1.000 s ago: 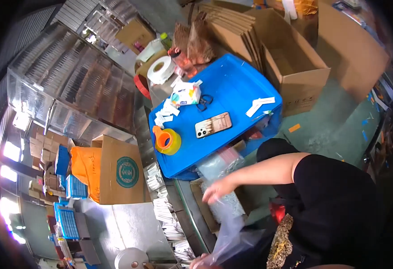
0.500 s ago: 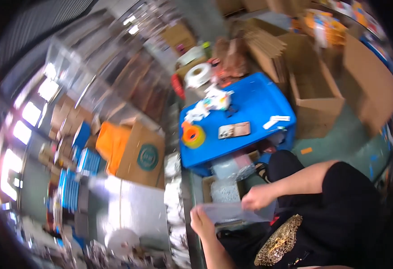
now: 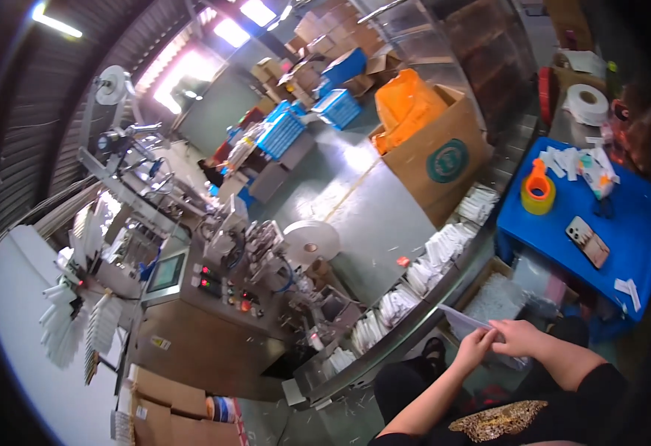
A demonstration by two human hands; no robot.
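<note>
My left hand (image 3: pixel 477 348) and my right hand (image 3: pixel 516 338) are close together in front of my lap, fingers closed. Between them they hold a translucent plastic bag (image 3: pixel 460 322), whose free end points up and left toward the conveyor. Part of the bag is hidden behind my fingers. Just beyond my hands, a box holds a clear plastic bag of small pale pieces (image 3: pixel 498 299). To the left runs a conveyor (image 3: pixel 385 349) lined with bundles of white wrapped packets (image 3: pixel 423 273).
At right stands a blue table (image 3: pixel 563 249) bearing a phone (image 3: pixel 588 242), a tape roll (image 3: pixel 538 195) and white scraps. A packing machine (image 3: pixel 214 312) with a screen fills the left. Beyond the conveyor sits a carton (image 3: pixel 444 160) with an orange bag.
My view has swung left, bringing the machine and conveyor into sight. My hands were apart with the plastic bag stretched between them; now they are together on it.
</note>
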